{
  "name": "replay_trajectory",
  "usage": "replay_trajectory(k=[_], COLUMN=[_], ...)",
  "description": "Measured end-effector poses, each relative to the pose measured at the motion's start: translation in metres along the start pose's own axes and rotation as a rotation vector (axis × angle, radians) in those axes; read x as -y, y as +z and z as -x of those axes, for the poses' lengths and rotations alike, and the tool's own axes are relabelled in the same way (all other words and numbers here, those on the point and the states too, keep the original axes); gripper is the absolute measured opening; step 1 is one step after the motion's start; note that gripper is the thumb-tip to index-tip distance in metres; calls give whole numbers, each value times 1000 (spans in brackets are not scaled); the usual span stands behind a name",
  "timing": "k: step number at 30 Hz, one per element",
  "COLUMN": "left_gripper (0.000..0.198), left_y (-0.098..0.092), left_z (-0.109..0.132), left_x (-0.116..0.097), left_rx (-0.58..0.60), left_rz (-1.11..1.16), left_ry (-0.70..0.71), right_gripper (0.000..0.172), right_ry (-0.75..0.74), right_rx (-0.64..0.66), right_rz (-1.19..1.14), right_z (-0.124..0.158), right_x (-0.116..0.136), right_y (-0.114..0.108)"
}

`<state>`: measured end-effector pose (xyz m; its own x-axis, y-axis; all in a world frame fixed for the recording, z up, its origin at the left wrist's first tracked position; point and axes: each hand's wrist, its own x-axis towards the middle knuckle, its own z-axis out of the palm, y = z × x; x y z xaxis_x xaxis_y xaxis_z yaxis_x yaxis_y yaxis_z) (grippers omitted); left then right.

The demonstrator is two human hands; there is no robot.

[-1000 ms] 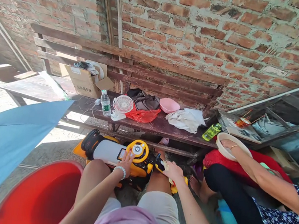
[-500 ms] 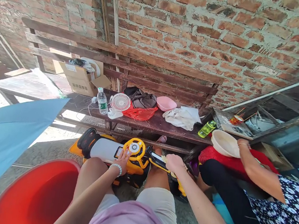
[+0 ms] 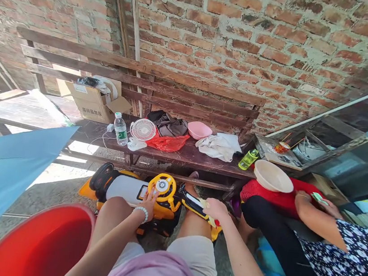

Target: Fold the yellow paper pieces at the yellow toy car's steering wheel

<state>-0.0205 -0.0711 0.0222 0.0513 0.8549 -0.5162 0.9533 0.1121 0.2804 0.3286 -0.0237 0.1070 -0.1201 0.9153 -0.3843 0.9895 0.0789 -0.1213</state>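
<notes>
A yellow, black and white toy vehicle (image 3: 123, 187) lies across in front of my knees. My left hand (image 3: 148, 203) rests at the lower left edge of its yellow steering wheel (image 3: 163, 187), its fingers apart on the body and rim. To the right, a black and yellow arm part (image 3: 192, 202) of the toy extends over my leg. My right hand (image 3: 215, 209) is closed at this part, pinching a pale yellowish cloth (image 3: 204, 202) against its surface.
A dark wooden bench (image 3: 102, 138) bears a box (image 3: 90, 103), a bottle (image 3: 121, 129), a fan (image 3: 143, 129) and a pink bowl (image 3: 199, 130). A red tub (image 3: 38, 236) stands at left. On the right, a person's hand (image 3: 303, 201) is near a cream basin (image 3: 273, 177).
My right hand has moved slightly along the arm part, and more of the part's end shows. The other person's hand has left the basin's rim. The whole view has shifted slightly.
</notes>
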Motion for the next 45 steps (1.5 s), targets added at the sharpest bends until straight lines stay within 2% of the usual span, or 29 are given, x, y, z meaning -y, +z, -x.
replay_trajectory(k=[3, 6, 8, 11, 13, 15, 17, 22, 25, 30, 32, 36, 39, 41, 45], left_gripper=[128, 127, 126, 123, 117, 112, 110, 105, 103, 104, 103, 100, 100, 103, 110], left_y=[2, 3, 3, 2, 2, 2, 3, 8, 10, 12, 11, 8, 6, 5, 8], left_z=[-3, -4, -4, -4, -4, -3, -3, 0, 2, 3, 3, 4, 5, 6, 6], left_x=[0, -2, -3, -1, 3, 5, 6, 6, 6, 5, 4, 4, 1, 0, -2], left_rx=[5, -15, -18, -15, -23, -32, -41, -62, -75, -90, -87, -80, -79, -83, -88], left_rz=[-2, -16, 0, 38, 60, 84, 106, 149, 186, 176, 169, 172, 161, 169, 171], left_ry=[4, 5, 0, 11, 40, 66, 75, 89, 106, 80, 77, 89, 75, 62, 47], right_gripper=[34, 45, 46, 40, 37, 37, 38, 35, 30, 30, 31, 30, 38, 40, 38], right_ry=[54, 121, 78, -33, -64, -63, -50, -26, 14, 71, 61, 52, 116, 157, 156], right_rx=[-51, -200, -247, -196, -157, -133, -123, -184, -178, -61, -41, -43, -201, -277, -229], right_rz=[-173, -227, -182, -25, 57, 92, 114, 192, 220, 234, 229, 55, -58, -16, 109], right_z=[-7, -16, -20, -22, -20, -15, -6, 24, 31, 24, 22, 24, 27, 31, 40], right_x=[-4, 14, 36, 69, 77, 71, 53, 10, 12, 41, 43, 19, -9, -19, -20], right_y=[-16, -26, -21, 0, 11, 16, 15, 16, 18, 13, 9, -3, -8, -5, 12])
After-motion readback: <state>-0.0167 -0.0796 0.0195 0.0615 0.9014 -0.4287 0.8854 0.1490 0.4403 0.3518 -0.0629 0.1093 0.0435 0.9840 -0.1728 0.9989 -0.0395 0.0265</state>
